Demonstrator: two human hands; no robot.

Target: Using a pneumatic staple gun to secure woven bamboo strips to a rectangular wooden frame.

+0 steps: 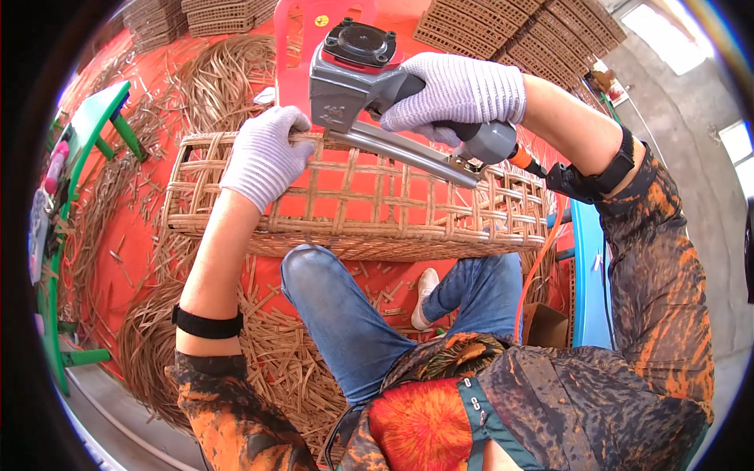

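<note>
A long woven basket (377, 243) with an open lattice of brown strips lies across in front of my knees. My left hand (267, 153), in a pale knit glove, is closed on the basket's far rim, left of the middle. In my gloved right hand (452, 94) is a grey pneumatic stapler (345, 86) with a black cap. Its nose rests at or just above the far rim, close beside my left fingers; exact contact is hard to see. The stapler's long magazine (416, 157) slants over the lattice to the right. An orange air hose (542, 259) runs down from its handle.
A red plastic chair (290, 39) stands behind the basket. Bundles of brown strips (224, 78) and scraps (290, 345) cover the red floor. A green table (86, 149) is at left, a blue surface (591, 275) at right. Stacked woven panels (518, 35) lie at the back.
</note>
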